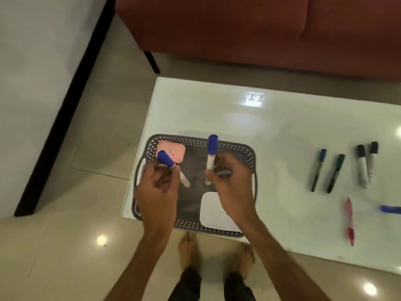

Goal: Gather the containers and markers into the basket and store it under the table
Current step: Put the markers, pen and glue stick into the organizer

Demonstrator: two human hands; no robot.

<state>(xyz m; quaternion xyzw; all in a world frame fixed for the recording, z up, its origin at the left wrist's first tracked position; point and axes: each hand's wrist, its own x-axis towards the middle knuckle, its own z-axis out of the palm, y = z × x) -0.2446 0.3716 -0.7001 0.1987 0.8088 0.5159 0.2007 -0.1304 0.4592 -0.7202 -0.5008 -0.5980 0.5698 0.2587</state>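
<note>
1. At the left of the frame the left hand (157, 187) is closed around a blue-capped marker (171, 167), cap tilted up and to the left, over the left half of the basket (249, 153). To do this well, I would lower it until the barrel is close to the basket floor and lay it flat rather than drop it, so it does not bounce against the perforated wall.
2. Just behind that hand, in the basket's upper-left corner, sits a pink container (175, 154), lid on; what it holds cannot be seen.
3. Toward the middle, the right hand (230, 181) is clamped on a second blue-capped marker (211, 157), held nearly upright with the cap pointing to the top of the frame. It wants turning sideways, parallel to the first, so the two lie together in the open middle of the basket.
4. Below that hand, in the basket's lower-right corner, is a white container (213, 211), also closed, partly hidden by the forearm.
5. The basket stands at the table's (282, 127) left end, near the front edge.
6. At the right of the frame more pens wait on the table: a blue-capped pen (318, 170), a green-capped one (336, 173), two black-capped markers (366, 165) side by side, a red pen (349, 220), and a blurred blue one (390, 209) at the frame edge.
</note>
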